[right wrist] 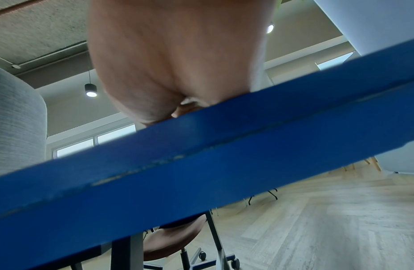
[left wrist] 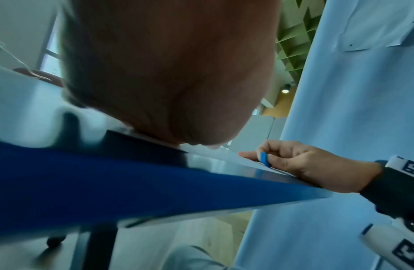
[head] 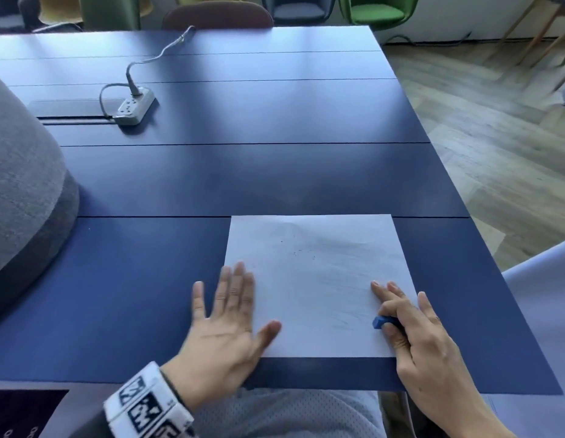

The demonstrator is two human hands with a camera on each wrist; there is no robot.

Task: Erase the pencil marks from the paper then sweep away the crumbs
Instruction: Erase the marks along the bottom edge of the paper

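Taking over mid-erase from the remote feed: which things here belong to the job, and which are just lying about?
Job:
- paper, faint pencil smudges, dark crumbs near the middle
- blue eraser, pinched in the right hand
- left hand, flat on the paper's left edge

Lying about:
- power strip and its cable on the blue table
- chairs beyond the far edge

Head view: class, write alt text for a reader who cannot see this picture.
A person's right hand holds a blue eraser on a white sheet of paper, while the left hand lies flat on the sheet's left edge. The paper rests on a dark blue table; a power strip lies farther back.
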